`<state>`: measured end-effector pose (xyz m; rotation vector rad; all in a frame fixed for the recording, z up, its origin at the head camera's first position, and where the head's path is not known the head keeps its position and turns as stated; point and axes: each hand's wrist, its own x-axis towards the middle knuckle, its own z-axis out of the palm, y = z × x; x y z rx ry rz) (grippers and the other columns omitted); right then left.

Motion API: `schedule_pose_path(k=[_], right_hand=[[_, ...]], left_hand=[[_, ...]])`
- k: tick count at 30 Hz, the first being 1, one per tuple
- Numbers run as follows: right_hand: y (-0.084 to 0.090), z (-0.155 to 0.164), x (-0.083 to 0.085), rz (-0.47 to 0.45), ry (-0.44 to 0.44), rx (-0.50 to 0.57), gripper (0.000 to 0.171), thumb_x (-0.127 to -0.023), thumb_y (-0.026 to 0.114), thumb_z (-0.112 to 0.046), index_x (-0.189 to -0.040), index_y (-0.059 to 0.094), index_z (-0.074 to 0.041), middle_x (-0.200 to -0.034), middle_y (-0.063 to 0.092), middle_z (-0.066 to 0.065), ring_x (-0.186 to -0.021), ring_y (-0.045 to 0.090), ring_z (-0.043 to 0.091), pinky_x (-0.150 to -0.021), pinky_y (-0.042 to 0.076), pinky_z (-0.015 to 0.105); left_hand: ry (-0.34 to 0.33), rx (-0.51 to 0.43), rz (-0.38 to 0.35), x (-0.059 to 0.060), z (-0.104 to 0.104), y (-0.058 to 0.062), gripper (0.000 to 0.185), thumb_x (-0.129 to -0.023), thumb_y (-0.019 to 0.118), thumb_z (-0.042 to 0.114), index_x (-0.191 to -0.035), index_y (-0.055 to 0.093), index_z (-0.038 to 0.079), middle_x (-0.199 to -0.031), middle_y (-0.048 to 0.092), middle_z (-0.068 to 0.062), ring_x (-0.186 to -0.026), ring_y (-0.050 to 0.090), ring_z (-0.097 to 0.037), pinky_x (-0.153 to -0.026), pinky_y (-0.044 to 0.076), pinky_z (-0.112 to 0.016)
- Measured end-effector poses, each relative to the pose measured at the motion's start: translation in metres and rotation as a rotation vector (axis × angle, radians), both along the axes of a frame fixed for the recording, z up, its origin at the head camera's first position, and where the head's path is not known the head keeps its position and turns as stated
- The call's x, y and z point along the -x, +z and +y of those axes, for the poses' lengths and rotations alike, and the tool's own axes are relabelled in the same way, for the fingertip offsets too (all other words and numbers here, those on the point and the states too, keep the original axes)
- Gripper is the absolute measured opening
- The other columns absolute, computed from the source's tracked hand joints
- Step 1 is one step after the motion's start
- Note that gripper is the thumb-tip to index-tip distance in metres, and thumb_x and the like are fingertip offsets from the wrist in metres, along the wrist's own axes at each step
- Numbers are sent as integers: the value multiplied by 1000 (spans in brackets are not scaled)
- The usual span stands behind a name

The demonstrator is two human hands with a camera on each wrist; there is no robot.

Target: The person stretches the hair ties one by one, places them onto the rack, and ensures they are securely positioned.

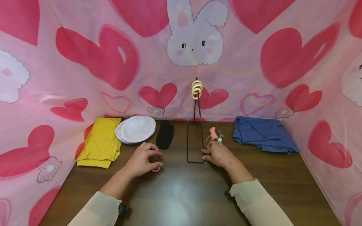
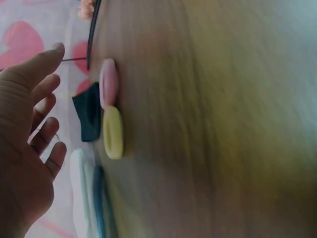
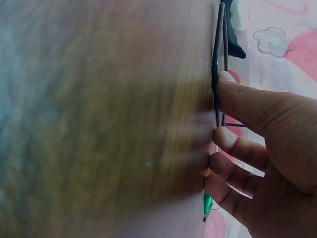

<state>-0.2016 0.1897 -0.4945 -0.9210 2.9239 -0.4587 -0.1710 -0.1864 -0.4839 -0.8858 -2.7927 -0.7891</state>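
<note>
My left hand (image 1: 142, 159) hovers over the table with fingers loosely bent and spread from the thumb. Below it lie a pink hair tie (image 2: 109, 83) and a yellow hair tie (image 2: 113, 133), side by side; the hand hides most of them in the head view. My right hand (image 1: 217, 153) holds the right rail of a black wire stand's base (image 1: 195, 162) with thumb and index fingertips. Its other fingers curl toward the tabletop. Several pale yellow and pink hair ties (image 1: 197, 89) hang on the stand's upper arm.
A folded yellow cloth (image 1: 99, 144), a white cap (image 1: 135, 129) and a black cloth piece (image 1: 165, 135) lie at the back left. A pink figure keychain (image 1: 213, 133) with a key sits beyond my right hand. Folded blue cloth (image 1: 263, 135) lies at the back right.
</note>
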Motion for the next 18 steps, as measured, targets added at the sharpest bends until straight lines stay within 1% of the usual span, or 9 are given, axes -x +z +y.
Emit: schedule_pose_path(k=[4, 8, 13, 18], right_hand=[[-1, 0, 0, 1, -4, 3, 35, -92, 80, -28, -120, 78, -8, -102, 64, 7, -96, 59, 25, -91, 49, 44], [-1, 1, 1, -6, -4, 5, 35, -92, 79, -28, -121, 78, -9, -104, 64, 7, -97, 59, 26, -92, 49, 44], [-1, 2, 1, -6, -8, 17, 35, -92, 80, -27, -121, 78, -8, -103, 64, 6, -97, 59, 25, -91, 48, 44], [0, 2, 1, -10, -5, 23, 35, -92, 80, -27, -121, 77, -8, -103, 64, 6, -97, 59, 25, -91, 48, 44]], left_hand=[[-18, 34, -33, 0, -8, -5, 32, -77, 92, 33, -104, 81, 19, -105, 61, 9, -108, 50, -18, -93, 40, -45], [-30, 88, -53, 0, -13, -8, 38, -74, 93, 39, -104, 82, 20, -106, 60, 10, -108, 50, -17, -90, 39, -45], [-27, 168, -64, 0, -16, -11, 48, -67, 95, 48, -104, 82, 21, -109, 59, 10, -111, 50, -19, -87, 38, -44], [-15, 211, -77, 0, -17, -13, 48, -66, 96, 50, -102, 82, 21, -109, 59, 9, -112, 50, -19, -85, 37, -42]])
